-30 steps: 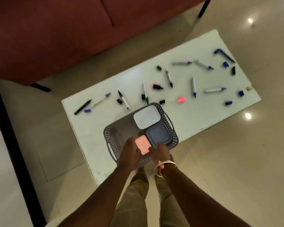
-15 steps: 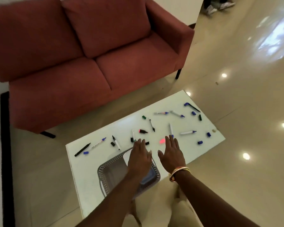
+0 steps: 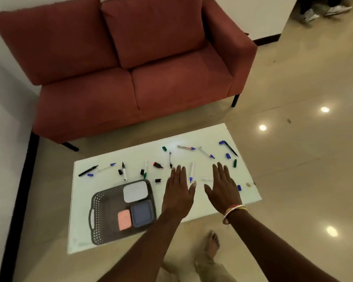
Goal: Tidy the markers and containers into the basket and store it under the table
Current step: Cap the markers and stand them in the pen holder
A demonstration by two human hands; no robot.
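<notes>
Hands — left hand, right hand — empty, fingers straight; blue-tipped marker lies between them, parallel to fingers, nearer the left.

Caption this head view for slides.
Left hand and right hand over loose markers beside grey perforated basket holding three containers.

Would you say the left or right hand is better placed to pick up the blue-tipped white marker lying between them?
Left, I think. The left hand is open with its thumb right beside the marker; the right hand, also open, is farther off.
</notes>
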